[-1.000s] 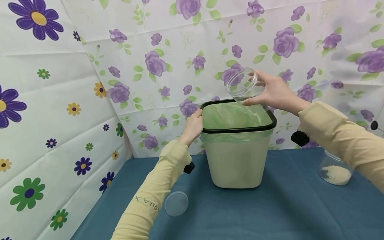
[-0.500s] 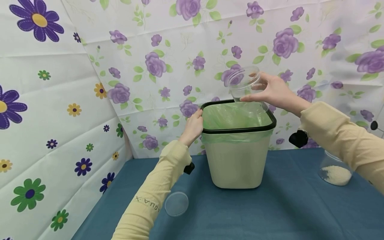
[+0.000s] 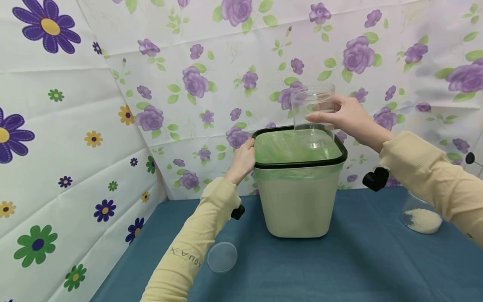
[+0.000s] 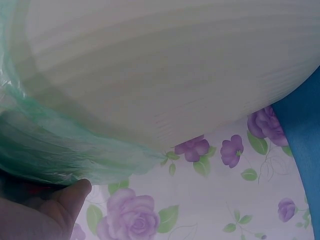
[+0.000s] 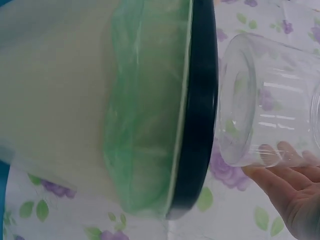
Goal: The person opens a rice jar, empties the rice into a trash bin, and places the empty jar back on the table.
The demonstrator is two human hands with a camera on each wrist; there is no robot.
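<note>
My right hand (image 3: 351,118) grips a clear plastic jar (image 3: 302,110) by its side. It holds the jar upright above the back right of the trash bin (image 3: 298,205), and no contents show through the walls. In the right wrist view, the jar's base (image 5: 240,100) is close over the bin's black rim (image 5: 197,110). A green bag (image 3: 279,147) lines the bin, its edge folded down outside. At the bin's left corner, my left hand (image 3: 243,161) holds the rim; the left wrist view has the thumb (image 4: 75,195) against the bag's fold, the other fingers mostly hidden.
A second clear jar (image 3: 422,220) with white grains in the bottom stands at the right, partly behind my right sleeve. A round translucent lid (image 3: 222,257) lies on the blue tablecloth (image 3: 302,272) beside my left forearm. Flowered sheets (image 3: 211,50) hang behind and at the left.
The jar in my right hand has turned from tilted, mouth facing left, to upright, its base now lower over the bin. My left hand stays on the rim.
</note>
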